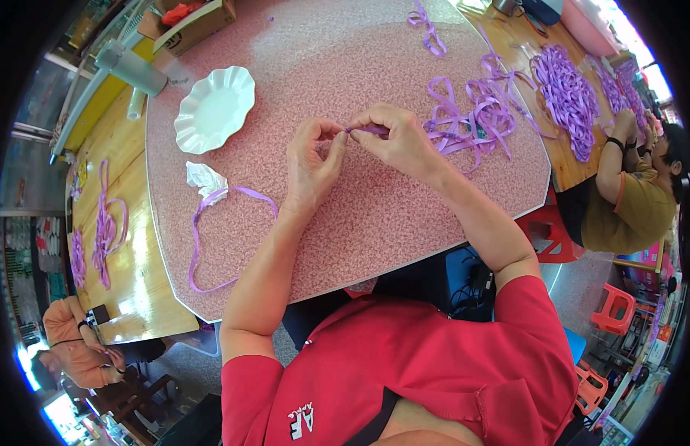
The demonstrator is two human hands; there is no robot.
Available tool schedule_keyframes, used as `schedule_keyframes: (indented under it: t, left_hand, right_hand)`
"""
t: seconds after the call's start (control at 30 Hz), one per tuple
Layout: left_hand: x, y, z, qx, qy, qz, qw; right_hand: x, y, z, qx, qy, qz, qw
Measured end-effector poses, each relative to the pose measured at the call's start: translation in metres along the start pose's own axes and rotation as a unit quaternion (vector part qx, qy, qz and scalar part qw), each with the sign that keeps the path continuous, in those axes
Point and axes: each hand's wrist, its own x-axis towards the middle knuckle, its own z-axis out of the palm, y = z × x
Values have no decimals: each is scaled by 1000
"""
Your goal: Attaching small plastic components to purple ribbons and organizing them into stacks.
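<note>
Both of my hands meet over the middle of the pink speckled table (345, 245), fingertips almost touching. My left hand (315, 160) pinches one end of a purple ribbon (371, 129). In a pinch too, my right hand (393, 137) grips the same ribbon, which runs under its fingers; a small dark bit, perhaps a knot, shows between the two hands. Right of my right hand lies a loose tangle of purple ribbon (475, 123). A single purple strip (196, 245) curves on the table beside my left forearm, its upper end by a crumpled white tissue (205, 181).
A white scalloped plate (215, 110) and a grey-green bottle (131, 67) stand at the left, with a cardboard box (196, 28) farther back. On the right-hand wooden table lies a big purple ribbon heap (566, 100), where a person (635, 201) works. Another person (77, 342) sits lower left.
</note>
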Motion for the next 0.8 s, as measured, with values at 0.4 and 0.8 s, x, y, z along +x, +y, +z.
schedule_keyframes:
  t: [0.4,0.8]
  left_hand:
    - [0,-1,-1,-18,6,32,999]
    - [1,-2,0,-4,8,69,998]
  right_hand:
    - [2,-2,1,59,-1,22,998]
    - [1,-2,1,40,19,-9,999]
